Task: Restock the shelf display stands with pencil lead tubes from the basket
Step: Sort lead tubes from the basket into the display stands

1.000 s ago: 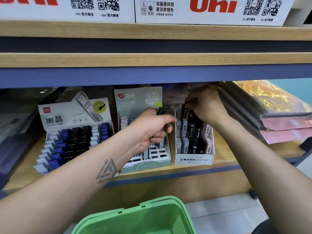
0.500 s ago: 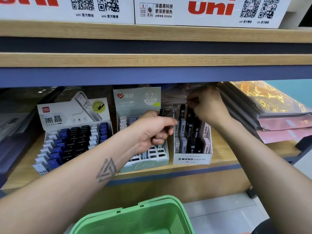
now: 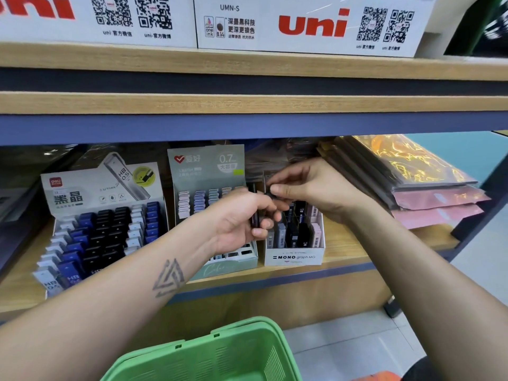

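Note:
My left hand [image 3: 242,218] grips a few dark pencil lead tubes [image 3: 255,213] upright, in front of the green 0.7 display stand [image 3: 209,171]. My right hand [image 3: 310,188] reaches across from the right and pinches the top of one dark tube [image 3: 270,191] held in the left hand. Both hands hover over the left rear of the white MONO graph display stand [image 3: 294,257], which holds black, grey and pink tubes. A green basket [image 3: 209,356] sits low at the bottom centre; its contents are hidden.
A deli display stand [image 3: 90,235] with blue, black and white tubes stands at the left. Stacked pink and gold plastic packets [image 3: 428,188] lie at the right of the shelf. The upper wooden shelf [image 3: 247,104] with uni boxes [image 3: 310,23] overhangs closely.
My right hand has left the back of the MONO stand and moved left to the tubes in my left hand. The left hand has stayed about where it was.

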`<state>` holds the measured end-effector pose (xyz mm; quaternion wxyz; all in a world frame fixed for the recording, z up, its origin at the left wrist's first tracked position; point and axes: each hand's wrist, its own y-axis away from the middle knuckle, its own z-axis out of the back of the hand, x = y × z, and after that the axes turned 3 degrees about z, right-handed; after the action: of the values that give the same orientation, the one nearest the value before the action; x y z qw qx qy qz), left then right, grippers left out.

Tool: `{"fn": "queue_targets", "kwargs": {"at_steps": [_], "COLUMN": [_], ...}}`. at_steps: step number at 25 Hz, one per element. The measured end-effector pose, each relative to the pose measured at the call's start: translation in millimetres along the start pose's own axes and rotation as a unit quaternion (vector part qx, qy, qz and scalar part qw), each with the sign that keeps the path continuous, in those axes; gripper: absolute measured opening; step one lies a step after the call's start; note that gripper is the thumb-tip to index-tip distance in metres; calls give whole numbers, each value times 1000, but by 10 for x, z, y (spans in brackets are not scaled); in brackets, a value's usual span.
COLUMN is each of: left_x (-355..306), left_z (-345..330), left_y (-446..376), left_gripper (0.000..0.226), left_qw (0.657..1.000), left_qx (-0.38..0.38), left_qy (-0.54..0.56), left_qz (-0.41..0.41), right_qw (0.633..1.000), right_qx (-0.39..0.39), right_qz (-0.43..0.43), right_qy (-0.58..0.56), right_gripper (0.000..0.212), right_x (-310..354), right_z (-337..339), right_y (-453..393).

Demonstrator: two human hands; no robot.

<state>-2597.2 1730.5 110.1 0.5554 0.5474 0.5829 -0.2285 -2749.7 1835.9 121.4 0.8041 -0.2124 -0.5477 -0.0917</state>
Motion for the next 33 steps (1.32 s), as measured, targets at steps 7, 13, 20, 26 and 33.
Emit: {"fn": "queue_targets", "kwargs": {"at_steps": [7, 13, 20, 26, 33], "left_x": [-31, -15, -46, -31, -32], "left_z": [99, 122, 45, 87, 71], "left_y": [37, 28, 49, 40, 56], "left_gripper": [26, 17, 16, 34, 34], "left_qw": [1000, 1000, 997, 985, 992], "left_qx": [6, -14, 43, 90, 100], "left_qy": [10, 17, 55, 138, 79], "left_qz": [20, 0, 36, 52, 7], "right_qw": [998, 994, 996, 995, 999], "right_qx": [-46, -33, -35, -17, -31], "right_qz": [-30, -33, -28, -21, 30], "right_qy": [-34, -102, -84, -94, -5], "right_gripper": [15, 20, 30, 27, 20], "right_x": [-41, -42, -36, -10, 47], "right_z": [126, 171, 284, 278, 94], "right_y": [24, 75, 105, 100, 76]}}
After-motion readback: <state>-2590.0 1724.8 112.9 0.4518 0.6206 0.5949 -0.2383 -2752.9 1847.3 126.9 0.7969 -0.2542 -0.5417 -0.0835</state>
